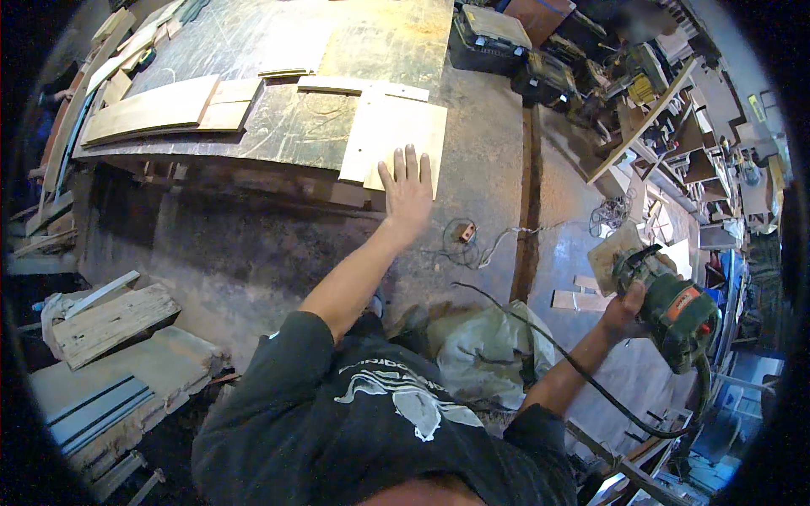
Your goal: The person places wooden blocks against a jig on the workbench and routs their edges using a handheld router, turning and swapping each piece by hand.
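My left hand (407, 198) lies flat, fingers spread, on a pale wooden panel (396, 126) at the near right corner of the workbench. The panel sticks out past the bench edge, with a narrow wood strip (337, 84) against its far end. Off to the right, my right hand (623, 308) grips a green corded power tool (679, 316) with a flat, square base plate (609, 260). The tool is held tilted in the air, apart from the panel; its exact kind is unclear. A dark cord (582, 371) loops from it past my right forearm.
Several boards (152, 110) lie on the scratched workbench (295, 131). A socket block (464, 232) with tangled wires rests on the floor beside a long groove (530, 185). Black tool cases (489, 38) stand at the back, wood offcuts (582, 299) to the right, and a crumpled sack (485, 354) near me.
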Tool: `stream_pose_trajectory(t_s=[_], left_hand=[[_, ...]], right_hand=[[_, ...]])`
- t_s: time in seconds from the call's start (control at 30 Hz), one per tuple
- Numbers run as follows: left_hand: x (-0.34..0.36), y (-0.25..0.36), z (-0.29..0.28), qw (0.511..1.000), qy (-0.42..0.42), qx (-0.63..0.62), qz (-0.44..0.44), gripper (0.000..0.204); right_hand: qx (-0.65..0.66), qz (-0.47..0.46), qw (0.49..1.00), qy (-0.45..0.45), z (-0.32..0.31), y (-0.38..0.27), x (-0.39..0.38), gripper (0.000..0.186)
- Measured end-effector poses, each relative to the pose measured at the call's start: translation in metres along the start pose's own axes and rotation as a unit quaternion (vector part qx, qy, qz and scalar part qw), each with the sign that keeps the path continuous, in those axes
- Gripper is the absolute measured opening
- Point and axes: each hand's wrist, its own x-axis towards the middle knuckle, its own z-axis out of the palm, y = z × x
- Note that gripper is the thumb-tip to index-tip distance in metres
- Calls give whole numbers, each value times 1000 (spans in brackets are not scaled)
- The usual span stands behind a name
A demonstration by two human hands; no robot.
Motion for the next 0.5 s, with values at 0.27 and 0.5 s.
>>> stream_pose_trajectory(t_s=[0.27, 0.5], left_hand=[[17, -12, -26, 988, -155, 8, 18, 89], [58, -75, -26, 991, -76, -69, -88, 105]], right_hand=[[-41, 9, 999, -15, -14, -16, -12, 74], [66, 45, 997, -6, 25, 5, -27, 71]])
